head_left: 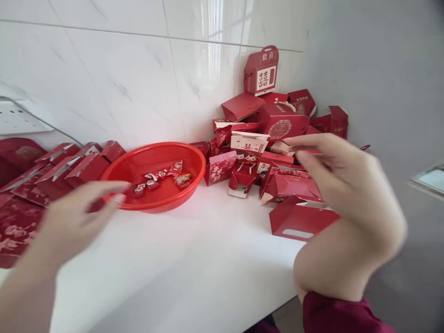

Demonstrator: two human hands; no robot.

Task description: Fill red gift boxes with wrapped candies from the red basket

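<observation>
My left hand (78,219), slightly blurred, is over the left front rim of a red plastic basket (163,203), thumb and fingers apart with nothing between them. Several small wrapped candies (152,181) lie at the bottom of that basket. On the right, my right hand (354,189) is bent at the wrist in front of a pile of red paper gift boxes (284,127). Its thumb and forefinger are apart, pointing at the pile; whether the fingertips touch a box I cannot tell. Below it lies a red box (294,219) on its side.
More red gift boxes (57,171) stand in rows at the left. One box with a handle (265,76) tops the right pile against the tiled wall (121,69). A power socket (21,118) with a cable is at far left. The white table (173,268) ends at the lower right.
</observation>
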